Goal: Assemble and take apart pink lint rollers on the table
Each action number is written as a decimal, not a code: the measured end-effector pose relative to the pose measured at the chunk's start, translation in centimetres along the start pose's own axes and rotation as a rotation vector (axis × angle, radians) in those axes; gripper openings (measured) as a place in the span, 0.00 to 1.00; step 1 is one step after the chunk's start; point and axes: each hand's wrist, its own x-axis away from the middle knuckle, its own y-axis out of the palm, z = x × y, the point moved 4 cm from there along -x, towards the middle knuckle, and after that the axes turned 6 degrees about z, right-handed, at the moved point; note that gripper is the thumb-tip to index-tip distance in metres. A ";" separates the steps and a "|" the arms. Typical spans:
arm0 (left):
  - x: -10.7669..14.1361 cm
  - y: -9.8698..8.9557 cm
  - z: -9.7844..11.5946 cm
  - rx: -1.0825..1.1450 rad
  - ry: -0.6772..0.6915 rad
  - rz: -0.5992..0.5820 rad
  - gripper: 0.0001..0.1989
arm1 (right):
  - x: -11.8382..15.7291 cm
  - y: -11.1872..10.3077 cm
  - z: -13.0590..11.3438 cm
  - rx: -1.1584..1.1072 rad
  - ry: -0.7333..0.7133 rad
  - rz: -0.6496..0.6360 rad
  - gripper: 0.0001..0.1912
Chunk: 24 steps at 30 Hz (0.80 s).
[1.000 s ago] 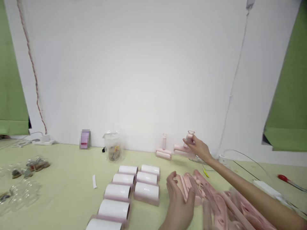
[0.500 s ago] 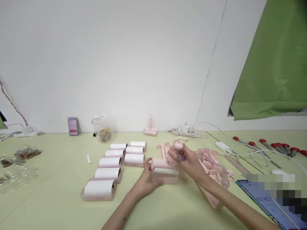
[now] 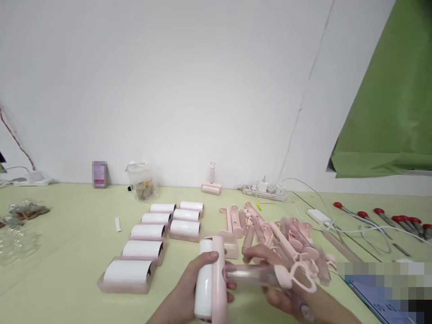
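Observation:
My left hand is wrapped round a pink lint roller head with a white roll in it, held low in front. A clear pink handle with a heart-shaped loop points right from the head. Around that handle curl the fingers of my right hand, and another clear tube shows under its palm. White rolls in pink trays stand in two rows to the left. Behind my right hand lies a pile of pink holders and clear handles.
An assembled roller stands by the wall, near a power strip. A plastic bag and a small card are at the back left. Red-ended tools, cables and a phone lie to the right.
The pink head with its white roll has been lifted and turned upright, nearer to me. The handle now joins its side instead of being held above it. The view has shifted slightly.

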 end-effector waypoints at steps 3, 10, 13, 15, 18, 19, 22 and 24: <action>0.4 -1.0 1.9 0.012 0.163 0.164 0.12 | -0.3 -2.1 1.6 -0.048 0.100 0.019 0.28; 0.9 -1.4 3.6 -0.185 0.429 0.296 0.15 | 0.4 -5.3 1.8 -0.250 0.093 0.616 0.21; 0.9 -1.1 3.1 -0.254 0.441 0.281 0.16 | 0.3 -4.6 0.8 -0.116 0.030 0.540 0.17; 1.1 -0.7 2.9 -0.284 0.456 0.249 0.15 | 0.0 -4.0 0.6 0.032 0.079 0.469 0.14; 1.5 0.0 2.7 -0.362 0.481 0.180 0.15 | -0.5 -2.9 0.9 0.162 0.235 0.376 0.12; 1.5 0.2 2.6 -0.391 0.483 0.158 0.16 | -0.6 -2.4 1.0 0.183 0.275 0.326 0.13; 1.4 0.3 2.2 -0.419 0.451 0.111 0.18 | -0.8 -1.2 1.0 0.248 0.276 0.212 0.18; 1.2 0.0 1.9 -0.371 0.377 0.079 0.17 | -0.8 -0.8 0.7 0.257 0.179 0.212 0.23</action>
